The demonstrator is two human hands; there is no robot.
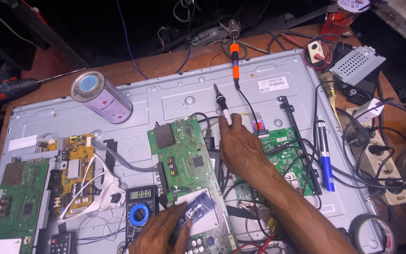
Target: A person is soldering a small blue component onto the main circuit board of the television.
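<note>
Grey sheet metal everywhere, it's the bare back panel (175,96) of a flat TV lying on a wooden bench, with boards bolted all over it. Right hand (240,148) is out over the middle of the panel, fingers pinched around a black-and-white probe-like tool (222,104) whose tip points to the far side, just off the far corner of the green main board (189,155). Left hand (158,233) is at the near edge, fingers curled down onto a shiny bluish piece (198,207) sitting on the near end of that same board; can't tell if it's actually gripping it or just pressing on it. Right beside that hand, to the left, is a digital multimeter (141,207). An orange-handled soldering iron (234,63) rests at the far edge of the panel. A silver spray can (102,96) lies on its side far left, a yellow power board (76,164) sits left of the main board, and a blue pen-shaped tool (325,155) lies off to the right.
</note>
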